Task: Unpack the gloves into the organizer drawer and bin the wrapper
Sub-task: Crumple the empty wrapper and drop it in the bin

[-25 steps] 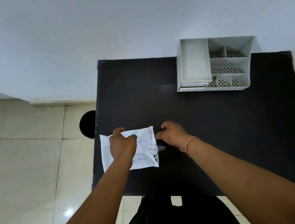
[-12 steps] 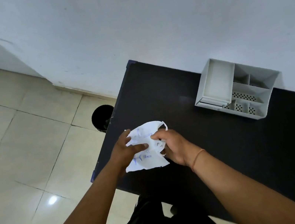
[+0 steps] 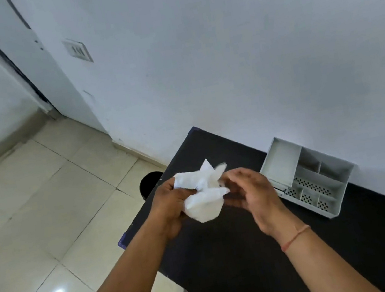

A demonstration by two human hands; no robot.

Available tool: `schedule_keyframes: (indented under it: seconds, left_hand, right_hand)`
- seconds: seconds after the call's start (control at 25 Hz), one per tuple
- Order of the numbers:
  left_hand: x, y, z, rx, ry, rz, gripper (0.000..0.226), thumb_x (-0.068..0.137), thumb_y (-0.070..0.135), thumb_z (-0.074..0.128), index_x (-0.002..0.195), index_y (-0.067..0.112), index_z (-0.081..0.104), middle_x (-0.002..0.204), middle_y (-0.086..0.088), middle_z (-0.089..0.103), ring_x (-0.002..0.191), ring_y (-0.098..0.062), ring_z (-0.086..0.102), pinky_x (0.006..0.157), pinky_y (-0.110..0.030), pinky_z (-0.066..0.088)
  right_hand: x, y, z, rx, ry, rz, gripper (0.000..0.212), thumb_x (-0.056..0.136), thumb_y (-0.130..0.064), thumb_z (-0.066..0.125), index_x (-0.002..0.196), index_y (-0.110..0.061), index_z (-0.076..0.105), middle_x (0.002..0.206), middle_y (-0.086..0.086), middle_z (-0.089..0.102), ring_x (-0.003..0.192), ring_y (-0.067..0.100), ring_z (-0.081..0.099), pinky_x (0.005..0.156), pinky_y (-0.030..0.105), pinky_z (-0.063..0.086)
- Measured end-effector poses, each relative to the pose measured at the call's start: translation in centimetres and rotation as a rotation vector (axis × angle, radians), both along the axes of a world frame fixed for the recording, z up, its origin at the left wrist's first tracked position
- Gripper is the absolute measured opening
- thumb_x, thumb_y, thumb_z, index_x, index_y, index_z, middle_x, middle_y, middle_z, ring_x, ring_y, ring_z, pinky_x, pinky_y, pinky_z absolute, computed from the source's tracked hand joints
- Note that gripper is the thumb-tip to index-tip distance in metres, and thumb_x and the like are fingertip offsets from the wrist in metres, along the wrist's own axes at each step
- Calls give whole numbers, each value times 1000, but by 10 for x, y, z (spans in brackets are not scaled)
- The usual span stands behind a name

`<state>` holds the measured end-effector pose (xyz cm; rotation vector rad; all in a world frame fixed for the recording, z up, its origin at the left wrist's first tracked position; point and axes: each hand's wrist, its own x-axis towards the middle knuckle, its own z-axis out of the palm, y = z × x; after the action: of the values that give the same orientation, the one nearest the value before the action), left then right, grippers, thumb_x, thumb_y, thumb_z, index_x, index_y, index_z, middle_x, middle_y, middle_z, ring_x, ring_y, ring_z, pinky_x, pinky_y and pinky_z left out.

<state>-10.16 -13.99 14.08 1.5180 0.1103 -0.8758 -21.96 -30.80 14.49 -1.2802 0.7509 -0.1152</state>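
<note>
A: Briefly, for the record: both hands were raised above the near-left part of the black table [image 3: 242, 252]. The left hand [image 3: 170, 200] was clamped on the white wrapper [image 3: 203, 195], fingers curled around its left side, thumb pressed across the front.

B: And the right hand [image 3: 249, 189]?

A: Its fingers were bent, with the fingertips [image 3: 223, 178] at the right edge of the wrapper. Motion blur there; whether they pinched the paper or only touched it, I could not tell.

B: Condition of the wrapper?

A: Crumpled, off the table surface, held in the air between the two hands. One pointed corner stuck upward, a rounded bulge hung at the bottom. Whether the gloves were inside could not be seen.

B: Organizer position?

A: The grey organizer [image 3: 306, 177] stood on the table's far side near the white wall [image 3: 223, 64], to the right of the hands and well apart from the wrapper. One long plain compartment on its left, several smaller ones on the right, some with perforated floors. No contents visible in any of them.

B: The bin?

A: A round black bin [image 3: 150, 183] sat on the tiled floor [image 3: 46, 221] just beside the table's left edge, partly hidden behind the left hand.

B: Anything else noted?

A: A thin orange thread [image 3: 294, 238] circled the right wrist. A switch plate [image 3: 77, 50] was mounted on the wall at upper left.
</note>
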Motion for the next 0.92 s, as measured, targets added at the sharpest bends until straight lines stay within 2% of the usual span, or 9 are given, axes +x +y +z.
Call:
schedule_keyframes:
  seconds: [0.04,0.16,0.24,0.36,0.48,0.64,0.76,0.84,0.92]
  left_hand:
    - [-4,5,8,-123,53,76,23,94,12,74,117,15,75,108,-13,80,90,-28,79,64,-40,66]
    - [-19,23,35,-430,179,202,22,85,26,76,103,14,78,90,-11,80,74,-22,79,62,-36,67]
    - [-26,31,36,-289,64,168,11,97,20,70,99,12,77,89,-12,79,69,-18,77,63,-33,65]
    - [-33,36,34,38,-135,156,14,103,5,65,93,14,70,93,-16,73,72,-18,71,74,-33,61]
    - [-36,47,37,253,-356,95,9,97,21,77,103,19,72,95,-7,77,87,-20,74,82,-38,66]
    - [-22,85,43,92,-361,142,41,94,11,75,133,25,73,117,-1,82,105,-20,79,93,-46,66]
    - [8,126,49,-65,-287,201,30,103,16,66,131,27,74,117,2,83,106,-18,80,92,-40,66]
    - [38,156,49,-122,-238,247,24,108,27,59,126,29,74,113,4,84,104,-17,80,88,-35,66]
    - [73,181,49,-124,-156,271,30,110,38,52,128,27,72,116,0,83,105,-20,81,92,-38,65]
  right_hand:
    - [-6,-2,4,-98,21,-20,13,100,-18,66,105,-20,77,117,8,78,109,26,75,90,49,66]
    - [-16,9,15,-182,36,192,35,89,-8,78,116,-30,72,122,-3,74,112,20,73,81,42,68]
    - [-11,29,24,-33,-71,268,43,86,-9,84,122,-29,72,122,-2,77,110,21,75,77,39,66]
    - [8,60,37,203,-190,176,39,87,-7,83,123,-18,73,113,9,82,101,28,80,80,43,64]
    - [35,85,35,48,-101,136,25,87,-13,85,111,-18,79,104,10,83,97,31,81,84,48,67]
    - [72,115,24,-266,-102,61,12,85,-15,85,91,-24,81,89,0,82,87,22,81,73,39,69]
    - [107,153,16,-438,-137,109,14,88,-17,83,97,-28,81,93,-6,81,87,13,79,74,36,69]
    - [138,183,16,-371,-104,180,13,94,-20,76,102,-29,82,100,-4,81,96,18,78,81,40,69]
    - [167,207,21,-207,-66,286,23,98,-17,66,105,-32,82,106,1,81,105,29,76,90,49,66]
